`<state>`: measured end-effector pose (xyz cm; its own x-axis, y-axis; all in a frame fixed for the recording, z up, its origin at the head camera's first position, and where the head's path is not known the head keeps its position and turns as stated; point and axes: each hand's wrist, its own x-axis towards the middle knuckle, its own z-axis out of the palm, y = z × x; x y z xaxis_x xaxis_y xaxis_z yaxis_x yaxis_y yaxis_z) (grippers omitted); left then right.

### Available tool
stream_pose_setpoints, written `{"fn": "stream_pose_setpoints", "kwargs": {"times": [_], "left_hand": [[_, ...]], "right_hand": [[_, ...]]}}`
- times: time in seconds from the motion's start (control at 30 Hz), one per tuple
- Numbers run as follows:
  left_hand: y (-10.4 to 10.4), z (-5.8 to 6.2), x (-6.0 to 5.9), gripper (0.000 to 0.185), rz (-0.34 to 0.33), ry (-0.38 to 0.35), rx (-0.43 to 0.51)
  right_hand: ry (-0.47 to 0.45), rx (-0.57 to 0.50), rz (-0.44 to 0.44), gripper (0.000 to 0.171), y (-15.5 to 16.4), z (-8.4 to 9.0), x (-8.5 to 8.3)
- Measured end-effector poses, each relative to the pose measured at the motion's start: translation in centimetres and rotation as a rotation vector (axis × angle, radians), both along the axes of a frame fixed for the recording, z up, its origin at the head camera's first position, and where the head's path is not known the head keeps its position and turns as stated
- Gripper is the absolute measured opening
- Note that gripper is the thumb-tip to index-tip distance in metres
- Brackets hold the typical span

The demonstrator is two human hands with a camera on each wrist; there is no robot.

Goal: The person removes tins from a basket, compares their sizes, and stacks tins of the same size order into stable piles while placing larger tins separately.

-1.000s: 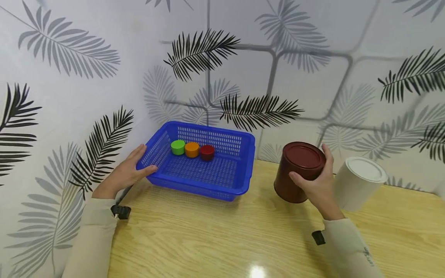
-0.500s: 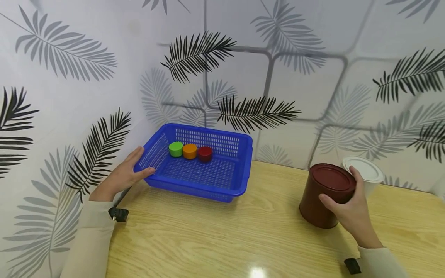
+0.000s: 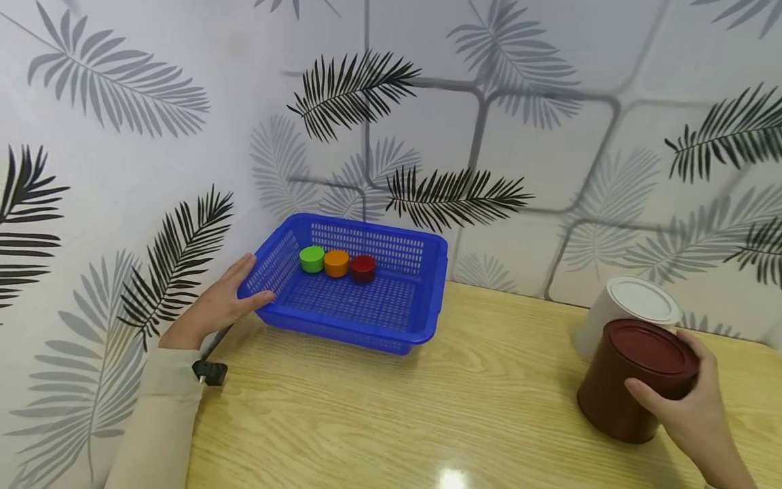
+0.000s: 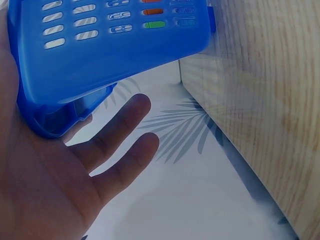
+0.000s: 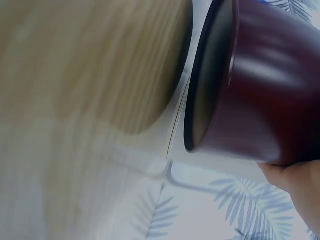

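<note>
My right hand [image 3: 696,401] grips a dark red lidded can [image 3: 623,387], thumb on the near side and fingers round the far right side. In the right wrist view the can [image 5: 270,85] shows its recessed underside, raised off the table. Behind it a white lidded can [image 3: 611,299] stands partly hidden. My left hand [image 3: 214,305] rests at the left corner of a blue perforated basket [image 3: 354,337], thumb along the rim. The left wrist view has two of its fingers stretched out below the basket wall [image 4: 130,55]. Inside sit green [image 3: 312,259], orange [image 3: 337,263] and red [image 3: 363,269] small round pieces.
A light wood table [image 3: 397,421] carries everything. Leaf-patterned covering [image 3: 519,149] rises behind it and along the left side. The table's edge [image 4: 240,145] shows close to my left fingers.
My right hand has carried the dark red can right and towards me, from beside the white can to in front of it. The left hand and basket have stayed in place.
</note>
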<state>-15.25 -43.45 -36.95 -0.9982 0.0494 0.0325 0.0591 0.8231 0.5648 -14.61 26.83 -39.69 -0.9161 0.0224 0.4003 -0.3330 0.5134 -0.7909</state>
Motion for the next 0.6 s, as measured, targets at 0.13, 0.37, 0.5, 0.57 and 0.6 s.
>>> {"fn": "stream_pose_setpoints", "kwargs": {"times": [0.13,0.37,0.5,0.57,0.6], "left_hand": [[0.0,0.1,-0.1,0.101,-0.002,0.012,-0.005],[0.1,-0.1,-0.3,0.101,-0.010,0.013,-0.001],[-0.2,-0.3,-0.3,0.102,-0.002,0.006,0.001],[-0.2,-0.2,-0.2,0.102,-0.001,0.006,0.005],[-0.3,-0.2,-0.2,0.102,-0.001,0.004,0.008]], "right_hand": [[-0.042,0.026,-0.029,0.099,1.5,-0.4,0.7],[-0.102,0.111,-0.003,0.099,3.6,-0.3,1.5],[-0.073,0.128,0.049,0.099,4.2,-0.2,1.4],[-0.071,0.137,0.049,0.100,4.3,0.0,1.3],[-0.074,0.144,0.042,0.101,4.3,0.1,1.4]]}}
